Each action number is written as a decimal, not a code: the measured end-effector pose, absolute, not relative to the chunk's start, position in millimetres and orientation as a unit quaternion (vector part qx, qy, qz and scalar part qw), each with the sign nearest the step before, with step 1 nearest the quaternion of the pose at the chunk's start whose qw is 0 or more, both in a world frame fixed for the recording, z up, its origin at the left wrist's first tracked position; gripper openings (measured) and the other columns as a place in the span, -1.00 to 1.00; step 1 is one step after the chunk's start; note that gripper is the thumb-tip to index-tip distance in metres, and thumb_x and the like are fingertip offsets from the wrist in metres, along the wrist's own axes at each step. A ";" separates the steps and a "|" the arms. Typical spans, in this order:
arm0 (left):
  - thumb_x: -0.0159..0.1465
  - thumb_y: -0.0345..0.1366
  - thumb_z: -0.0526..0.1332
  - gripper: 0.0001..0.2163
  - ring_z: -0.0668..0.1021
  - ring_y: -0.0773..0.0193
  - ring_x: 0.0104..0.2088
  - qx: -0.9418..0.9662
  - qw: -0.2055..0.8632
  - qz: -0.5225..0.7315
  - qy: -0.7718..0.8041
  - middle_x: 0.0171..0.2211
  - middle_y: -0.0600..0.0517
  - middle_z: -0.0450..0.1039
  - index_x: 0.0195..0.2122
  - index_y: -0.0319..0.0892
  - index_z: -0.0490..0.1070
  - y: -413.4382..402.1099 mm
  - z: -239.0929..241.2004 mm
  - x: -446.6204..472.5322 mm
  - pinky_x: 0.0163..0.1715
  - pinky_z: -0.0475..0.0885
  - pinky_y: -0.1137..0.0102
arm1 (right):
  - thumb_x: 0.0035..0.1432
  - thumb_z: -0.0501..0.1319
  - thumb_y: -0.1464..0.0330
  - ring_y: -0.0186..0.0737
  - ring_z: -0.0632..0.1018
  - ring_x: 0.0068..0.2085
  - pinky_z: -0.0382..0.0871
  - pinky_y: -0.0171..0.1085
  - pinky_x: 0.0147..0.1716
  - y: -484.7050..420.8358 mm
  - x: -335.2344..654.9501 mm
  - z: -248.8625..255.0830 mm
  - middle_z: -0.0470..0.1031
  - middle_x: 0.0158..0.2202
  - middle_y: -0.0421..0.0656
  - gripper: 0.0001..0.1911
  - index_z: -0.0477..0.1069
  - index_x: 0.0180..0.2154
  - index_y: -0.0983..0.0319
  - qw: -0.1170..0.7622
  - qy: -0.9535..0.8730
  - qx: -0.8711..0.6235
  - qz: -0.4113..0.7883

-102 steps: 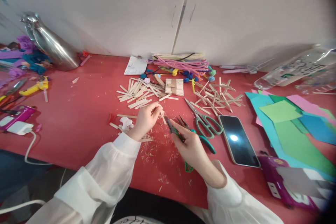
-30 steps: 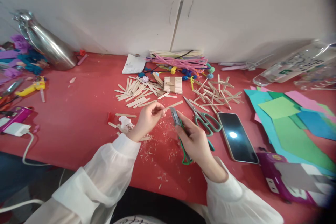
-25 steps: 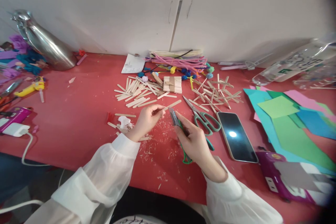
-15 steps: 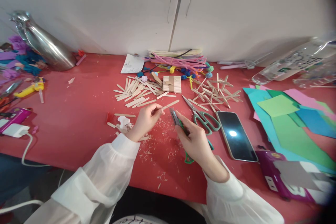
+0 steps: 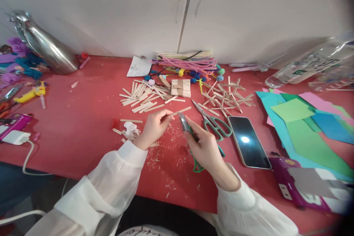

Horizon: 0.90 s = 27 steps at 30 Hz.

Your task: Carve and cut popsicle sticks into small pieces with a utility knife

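My left hand [image 5: 157,127] pinches one end of a popsicle stick [image 5: 186,110], which points to the right. In my right hand [image 5: 204,146] is a utility knife [image 5: 183,121], its blade end up against the stick. Wood shavings [image 5: 173,147] lie scattered on the red table beneath both hands. A pair of green-handled scissors [image 5: 197,166] rests partly hidden under my right hand. Beyond my hands are a heap of loose popsicle sticks [image 5: 142,96] and a small flat panel of joined sticks [image 5: 186,88].
Grey-green scissors [image 5: 217,124] and a phone [image 5: 249,142] lie to the right, beside coloured paper [image 5: 309,136] and a purple power strip [image 5: 287,186]. More sticks [image 5: 229,97] are jumbled at the back. On the left are a steel jug [image 5: 48,44] and a yellow glue gun [image 5: 31,93].
The stick in my left hand has tilted a little flatter and its free end sits slightly further right. The knife blade, formerly just below the stick, now meets it.
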<state>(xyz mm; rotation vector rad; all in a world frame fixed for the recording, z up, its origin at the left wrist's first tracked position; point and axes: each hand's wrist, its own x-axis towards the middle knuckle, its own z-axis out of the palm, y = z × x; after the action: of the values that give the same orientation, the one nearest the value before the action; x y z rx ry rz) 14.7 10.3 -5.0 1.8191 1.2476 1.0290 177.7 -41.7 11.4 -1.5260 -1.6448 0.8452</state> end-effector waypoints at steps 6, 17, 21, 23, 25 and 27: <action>0.26 -0.22 0.09 -0.82 0.44 0.36 -0.55 0.709 0.319 0.401 0.484 -0.56 0.10 0.39 -0.32 -0.19 0.41 8.1 -4.6 16.0 -0.53 0.29 0.51 | 0.08 0.07 0.34 -0.39 0.34 -0.64 0.25 -0.35 -0.65 -42.5 177.3 7.1 0.50 -0.40 -0.13 -0.56 0.34 0.02 0.32 0.373 -0.612 -0.596 0.361; 0.24 -0.26 0.11 -0.87 0.52 0.35 -0.54 0.652 0.357 0.446 0.498 -0.57 0.10 0.43 -0.37 -0.18 0.39 5.3 -11.4 23.7 -0.51 0.35 0.52 | 0.01 0.16 0.31 -0.38 0.36 -0.65 0.27 -0.35 -0.67 -42.2 166.9 7.5 0.37 -0.55 -0.28 -0.56 0.33 -0.03 0.29 0.443 -0.479 -0.549 0.522; 0.25 -0.25 0.10 -0.85 0.53 0.34 -0.53 0.648 0.365 0.441 0.502 -0.58 0.11 0.43 -0.39 -0.18 0.37 5.6 -10.2 24.4 -0.51 0.35 0.52 | 0.02 0.15 0.29 -0.38 0.36 -0.66 0.27 -0.35 -0.69 -42.3 162.8 10.2 0.38 -0.55 -0.27 -0.53 0.31 -0.01 0.31 0.450 -0.455 -0.543 0.544; 0.26 -0.23 0.09 -0.84 0.54 0.33 -0.51 0.657 0.361 0.435 0.499 -0.57 0.10 0.44 -0.38 -0.17 0.37 6.5 -9.7 23.0 -0.50 0.36 0.52 | 0.04 0.14 0.31 -0.39 0.37 -0.63 0.30 -0.35 -0.66 -41.8 163.1 8.7 0.44 -0.49 -0.21 -0.55 0.32 0.00 0.30 0.445 -0.498 -0.552 0.499; 0.27 -0.21 0.08 -0.82 0.55 0.31 -0.49 0.672 0.348 0.423 0.498 -0.56 0.09 0.45 -0.37 -0.17 0.37 7.4 -9.3 21.0 -0.48 0.36 0.50 | 0.07 0.10 0.33 -0.38 0.40 -0.59 0.33 -0.35 -0.61 -41.2 164.6 5.7 0.51 -0.37 -0.14 -0.57 0.33 0.01 0.29 0.428 -0.560 -0.566 0.428; 0.27 -0.20 0.08 -0.82 0.55 0.30 -0.49 0.684 0.341 0.407 0.500 -0.55 0.08 0.46 -0.35 -0.18 0.37 8.1 -9.1 19.7 -0.48 0.36 0.49 | 0.09 0.07 0.37 -0.33 0.47 -0.52 0.36 -0.33 -0.55 -40.8 166.7 2.0 0.54 -0.25 -0.07 -0.57 0.34 0.02 0.28 0.406 -0.619 -0.572 0.354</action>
<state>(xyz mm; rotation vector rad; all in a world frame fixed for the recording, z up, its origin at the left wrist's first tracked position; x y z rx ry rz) 19.7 8.1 -9.1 1.7779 1.3014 1.0593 166.7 -40.8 2.0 -1.4418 -1.5615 0.8922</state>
